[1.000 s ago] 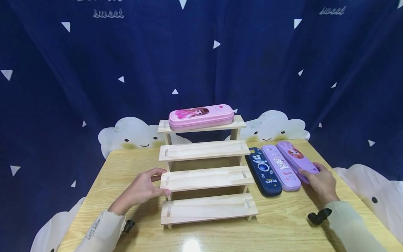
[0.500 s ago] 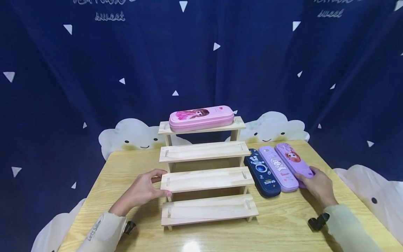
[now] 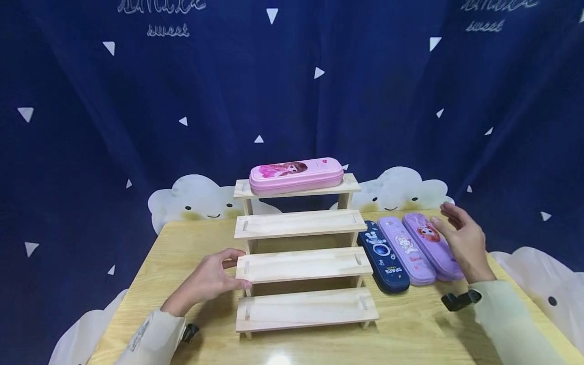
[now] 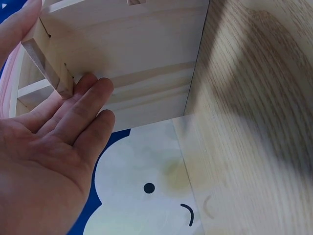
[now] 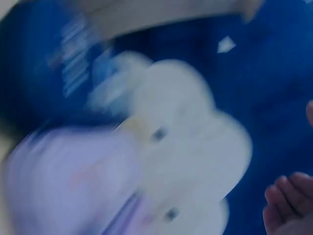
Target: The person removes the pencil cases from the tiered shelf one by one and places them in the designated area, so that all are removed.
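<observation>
My left hand (image 3: 211, 278) holds the left end of a stepped wooden rack (image 3: 303, 265), at its second step from the bottom. In the left wrist view the thumb lies on one face of the board (image 4: 48, 63) and the fingers lie against the other. My right hand (image 3: 466, 243) hovers with nothing in it by the purple pencil case (image 3: 441, 256) with a red-haired girl. Left of that lie a lilac pencil case (image 3: 410, 261) and a navy "SPACE" pencil case (image 3: 388, 266). On the top step rests a pink pencil case (image 3: 298, 176).
Everything stands on a wood-grain table (image 3: 182, 248). Behind it hangs a dark blue curtain (image 3: 292, 86) with white triangles and clouds. The right wrist view is blurred.
My right hand has let go of the purple pencil case and risen off it. The three cases on the table shifted slightly left earlier. My left hand keeps its hold on the rack.
</observation>
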The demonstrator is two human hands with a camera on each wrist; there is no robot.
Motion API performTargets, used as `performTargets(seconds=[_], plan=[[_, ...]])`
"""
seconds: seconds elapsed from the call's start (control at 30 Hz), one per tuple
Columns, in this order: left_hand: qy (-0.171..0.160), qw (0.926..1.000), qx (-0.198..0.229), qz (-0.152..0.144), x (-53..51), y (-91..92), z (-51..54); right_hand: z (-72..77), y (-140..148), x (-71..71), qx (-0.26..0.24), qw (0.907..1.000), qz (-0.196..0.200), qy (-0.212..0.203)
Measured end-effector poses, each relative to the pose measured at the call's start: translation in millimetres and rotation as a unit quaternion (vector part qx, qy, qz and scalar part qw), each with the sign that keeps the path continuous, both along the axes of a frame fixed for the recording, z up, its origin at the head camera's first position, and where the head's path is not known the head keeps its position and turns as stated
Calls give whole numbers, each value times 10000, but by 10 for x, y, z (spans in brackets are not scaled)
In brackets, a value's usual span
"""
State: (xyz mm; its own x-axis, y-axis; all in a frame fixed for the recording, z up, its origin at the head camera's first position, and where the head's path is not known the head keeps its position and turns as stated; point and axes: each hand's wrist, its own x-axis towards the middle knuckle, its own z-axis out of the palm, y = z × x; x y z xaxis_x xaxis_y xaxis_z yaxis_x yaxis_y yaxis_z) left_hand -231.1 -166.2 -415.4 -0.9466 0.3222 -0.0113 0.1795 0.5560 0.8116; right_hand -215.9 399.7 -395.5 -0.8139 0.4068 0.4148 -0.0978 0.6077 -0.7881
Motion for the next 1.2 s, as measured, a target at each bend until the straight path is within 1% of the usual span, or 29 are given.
performTargets(seconds=[0.03, 0.07, 0.1, 0.13, 0.2, 0.27, 0.3, 0.33, 0.43, 0.5, 0.63, 0.73, 0.83, 0.9, 1.03, 1.13, 1.2], plan=[[-10, 10000, -4, 3, 1, 4, -1, 94, -62, -8, -136, 9992, 270, 246], [-45, 10000, -12, 33, 1, 5, -3, 189, -126, -19, -275, 9966, 604, 488], [-31, 10000, -38, 4, 0, 4, -3, 284, -189, -34, -378, 9926, 926, 688], [-9, 10000, -43, -28, -4, 4, -3, 383, -253, -61, -503, 9869, 1247, 893], [55, 10000, -33, -74, -16, 8, 5, 580, -372, -110, -748, 9735, 1848, 1121], [124, 9999, -17, -81, -20, -8, 11, 754, -508, -188, -798, 9638, 2275, 1141], [185, 9997, -20, -128, -24, -16, 13, 827, -571, -230, -747, 9614, 2413, 1094], [182, 9998, 0, -109, -26, -19, 16, 894, -633, -274, -776, 9577, 2568, 1045], [161, 9998, -7, -111, -21, -24, 22, 1050, -800, -409, -387, 9585, 2729, 724], [154, 9997, -2, -174, -22, -25, 14, 1134, -897, -522, -242, 9564, 2860, 537], [139, 9998, 13, -174, -19, -21, -1, 1279, -1072, -793, -45, 9470, 3207, 172], [129, 9998, 20, -134, -13, -14, -6, 1370, -1190, -994, 156, 9407, 3384, -146], [89, 9998, 97, -157, -8, -7, -9, 1424, -1290, -1161, 367, 9336, 3537, -435], [102, 9997, 131, -168, -4, -7, -15, 1431, -1348, -1253, 459, 9273, 3669, -576], [205, 9994, 135, -248, -4, -13, -19, 1414, -1453, -1374, 444, 9131, 3978, -778], [250, 9992, 141, -285, -10, -17, -10, 1395, -1523, -1424, 460, 9074, 4051, -1019], [267, 9991, 145, -302, -18, -16, 0, 1392, -1564, -1449, 534, 9056, 4040, -1179]])
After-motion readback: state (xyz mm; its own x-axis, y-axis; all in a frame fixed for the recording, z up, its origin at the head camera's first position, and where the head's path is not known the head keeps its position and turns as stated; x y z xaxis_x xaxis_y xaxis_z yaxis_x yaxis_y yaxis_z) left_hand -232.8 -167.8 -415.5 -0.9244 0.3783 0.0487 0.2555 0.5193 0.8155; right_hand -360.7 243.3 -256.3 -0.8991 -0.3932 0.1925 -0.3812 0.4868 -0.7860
